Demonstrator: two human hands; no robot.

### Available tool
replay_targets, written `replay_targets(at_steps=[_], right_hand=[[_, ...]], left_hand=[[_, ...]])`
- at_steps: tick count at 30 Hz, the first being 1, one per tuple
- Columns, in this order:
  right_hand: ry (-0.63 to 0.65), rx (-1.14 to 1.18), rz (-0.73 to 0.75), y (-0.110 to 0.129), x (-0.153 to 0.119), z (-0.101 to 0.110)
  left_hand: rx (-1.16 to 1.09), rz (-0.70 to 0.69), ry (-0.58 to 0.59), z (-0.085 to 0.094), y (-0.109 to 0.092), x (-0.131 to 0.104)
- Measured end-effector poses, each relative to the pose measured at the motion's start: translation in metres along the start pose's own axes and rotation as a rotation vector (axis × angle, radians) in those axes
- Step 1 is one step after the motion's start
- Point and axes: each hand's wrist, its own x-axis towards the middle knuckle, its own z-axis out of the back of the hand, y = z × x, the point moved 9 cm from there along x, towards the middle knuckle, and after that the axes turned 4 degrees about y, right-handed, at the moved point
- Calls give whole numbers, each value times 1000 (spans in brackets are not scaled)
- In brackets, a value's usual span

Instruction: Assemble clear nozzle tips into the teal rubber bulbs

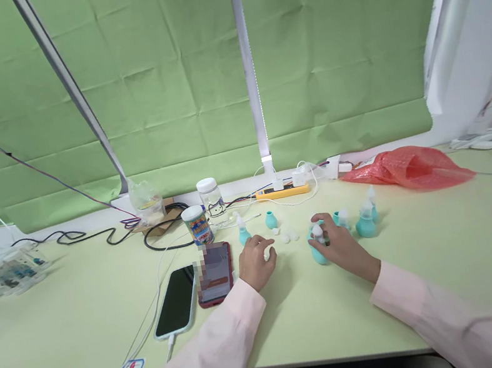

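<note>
My right hand (pixel 344 250) has its thumb and fingers around the white tip of a teal squeeze bulb (pixel 319 255), which looks like a nasal aspirator and is near the table surface. With fingers apart and nothing between them, my left hand (pixel 256 262) hovers by a similar tipped bulb (pixel 244 235). An uncapped teal bulb (pixel 271 220) stands between the hands, farther back. Small white pieces (pixel 286 238) lie in front of it. Right of my right hand are more bulbs with translucent tips (pixel 366 223), one partly hidden behind the fingers.
Left of my left hand lie a red-edged phone (pixel 215 275) and a white-cased phone (pixel 176 302) on a cable. Behind them stand a labelled can (pixel 197 225) and a clear jar (pixel 212 202). A yellow power strip (pixel 283 192) and red plastic bag (pixel 410 169) sit at the back.
</note>
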Motion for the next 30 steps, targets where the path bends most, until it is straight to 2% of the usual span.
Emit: replay_targets(at_steps=[5,10,13,18,22,24,26,30], right_hand=[[-43,-128,-35,-1,-1,4],[-175,-277,31,9,-4,14],[-261,-301,131,20,-6,21],[-390,-229,415,51,-21,29],[-352,-183,657,79,-42,19],[-305,-210,702,84,-46,9],[-249,-253,672,80,-43,-1],[-119,-288,523,59,-26,-15]], left_hand=[[256,40,188,-16,11,0],[369,43,334,-34,17,-3],[385,30,402,-43,20,-4],[335,15,415,-44,27,-1],[381,46,403,-44,35,0],[417,65,390,-44,38,0],[457,82,373,-42,40,0],[508,100,321,-36,37,2]])
